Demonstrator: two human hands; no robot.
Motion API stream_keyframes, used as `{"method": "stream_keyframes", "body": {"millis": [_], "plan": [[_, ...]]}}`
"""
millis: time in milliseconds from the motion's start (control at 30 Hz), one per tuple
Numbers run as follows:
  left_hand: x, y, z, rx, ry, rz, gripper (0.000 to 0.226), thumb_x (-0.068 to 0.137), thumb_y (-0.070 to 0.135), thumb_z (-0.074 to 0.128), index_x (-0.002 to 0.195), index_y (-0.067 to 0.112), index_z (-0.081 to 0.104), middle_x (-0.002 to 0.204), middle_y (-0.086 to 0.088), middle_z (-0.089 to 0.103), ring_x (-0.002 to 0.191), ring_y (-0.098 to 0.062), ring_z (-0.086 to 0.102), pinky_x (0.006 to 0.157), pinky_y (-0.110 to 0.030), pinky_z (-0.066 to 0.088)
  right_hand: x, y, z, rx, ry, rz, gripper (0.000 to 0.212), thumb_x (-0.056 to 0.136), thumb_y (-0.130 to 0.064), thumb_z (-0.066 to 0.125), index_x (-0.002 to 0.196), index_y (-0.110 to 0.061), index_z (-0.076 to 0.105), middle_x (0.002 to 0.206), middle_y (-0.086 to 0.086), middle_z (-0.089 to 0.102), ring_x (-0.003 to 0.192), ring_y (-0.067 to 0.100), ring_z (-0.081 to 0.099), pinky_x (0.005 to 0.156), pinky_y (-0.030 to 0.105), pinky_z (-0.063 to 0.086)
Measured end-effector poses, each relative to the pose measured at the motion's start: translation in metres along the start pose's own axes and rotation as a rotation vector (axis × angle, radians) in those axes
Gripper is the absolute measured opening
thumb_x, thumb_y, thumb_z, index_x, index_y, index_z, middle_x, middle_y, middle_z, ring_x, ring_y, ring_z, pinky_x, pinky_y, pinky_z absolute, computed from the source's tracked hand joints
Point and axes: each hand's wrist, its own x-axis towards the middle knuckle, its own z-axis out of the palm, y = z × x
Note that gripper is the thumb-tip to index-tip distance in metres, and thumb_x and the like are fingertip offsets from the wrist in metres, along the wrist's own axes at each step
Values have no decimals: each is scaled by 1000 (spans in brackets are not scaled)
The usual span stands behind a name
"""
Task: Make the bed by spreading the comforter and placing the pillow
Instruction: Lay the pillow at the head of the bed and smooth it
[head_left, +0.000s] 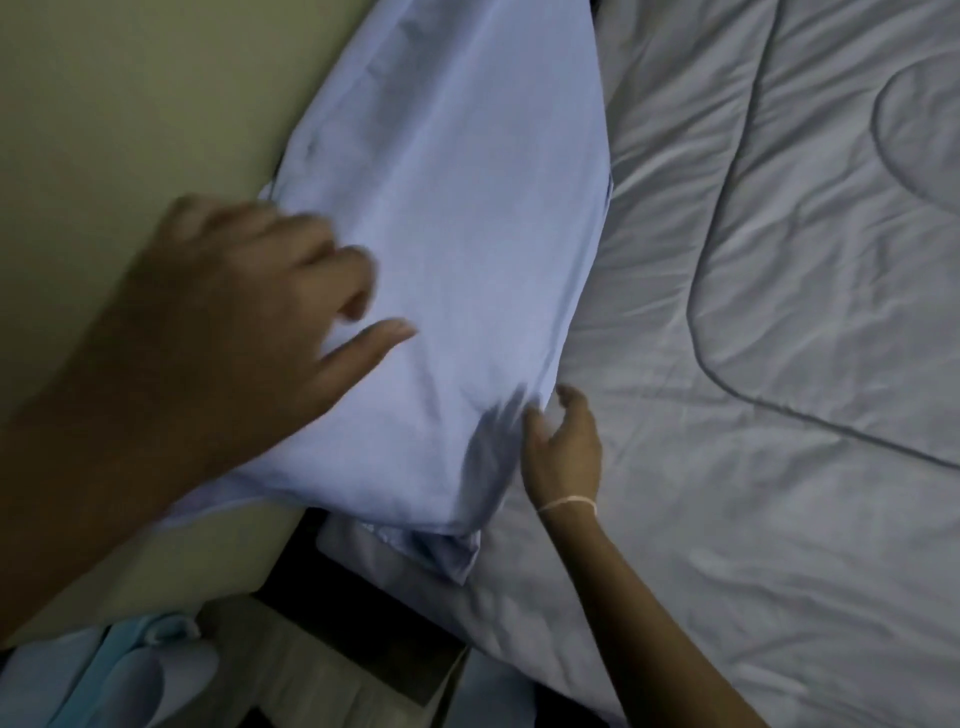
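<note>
Covering the bed, the grey comforter (753, 364) lies spread flat; the pale blue pillow (447, 249) rests at its head end beside the wall (130, 104). Left hand (249, 301) lies open-fingered on the pillow; right hand (563, 452), loosely open, touches its near edge.

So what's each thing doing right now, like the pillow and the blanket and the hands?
pillow: lying at the head of the bed, against the wall, partly over the comforter
comforter: spread over the bed, wrinkled
left hand: open, fingers on the pillow, blurred
right hand: open, fingertips at the pillow's edge
</note>
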Motion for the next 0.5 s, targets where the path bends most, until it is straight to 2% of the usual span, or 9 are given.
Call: {"method": "stream_keyframes", "body": {"millis": [67, 100, 133, 200, 267, 333, 433, 500], "plan": [[50, 22, 12, 90, 89, 134, 31, 93, 42, 47, 90, 15, 62, 92, -13, 61, 88, -35, 57, 87, -46, 40, 26, -20, 18, 195, 0, 16, 61, 94, -48, 47, 144, -16, 35, 148, 5, 41, 136, 21, 39, 113, 37, 32], [69, 28, 26, 163, 63, 185, 33, 93, 40, 48, 103, 13, 64, 109, -16, 61, 104, -37, 56, 98, -48, 36, 35, -26, 32, 222, -11, 18, 64, 96, -49, 42, 148, -17, 27, 154, 5, 31, 142, 21, 29, 117, 40, 25], [85, 30, 42, 256, 12, 229, 38, 93, 40, 49, 116, 12, 61, 127, -19, 55, 121, -37, 48, 108, -51, 28, 41, -29, 48, 207, -41, 9, 64, 98, -48, 37, 151, -17, 19, 159, 6, 20, 146, 21, 18, 120, 40, 17], [92, 28, 69, 477, -141, 254, 55, 94, 48, 42, 138, 16, 44, 151, -19, 30, 141, -35, 24, 115, -55, 11, 37, -28, 75, 143, -111, 14, 61, 101, -46, 24, 153, -21, 6, 161, 3, 2, 148, 18, 0, 121, 39, 2], [77, 18, 92, 658, -238, 287, 66, 95, 56, 31, 149, 18, 22, 158, -18, 10, 145, -35, 7, 115, -55, 0, 15, -16, 95, 122, -155, 57, 58, 101, -46, 17, 152, -26, -1, 161, -2, -7, 148, 15, -8, 120, 39, -2], [49, 11, 101, 732, -316, 345, 70, 96, 57, 22, 151, 15, 8, 157, -21, -1, 145, -37, 0, 113, -55, -9, -15, 2, 103, 70, -161, 28, 61, 99, -51, 14, 152, -27, -5, 161, -3, -10, 147, 13, -10, 120, 37, -3], [2, 13, 102, 770, -382, 360, 75, 96, 57, 17, 150, 9, -5, 155, -24, -12, 144, -40, -7, 109, -55, -19, -59, 38, 103, -23, -229, -96, 65, 94, -61, 9, 147, -33, -16, 158, -9, -19, 146, 8, -16, 120, 33, -7], [-23, 22, 102, 757, -456, 338, 77, 96, 57, 16, 148, 7, -12, 151, -25, -22, 141, -42, -16, 106, -57, -26, -85, 54, 99, -17, -329, -79, 66, 89, -69, 9, 140, -43, -23, 152, -17, -28, 144, 7, -19, 120, 32, -5]]}}
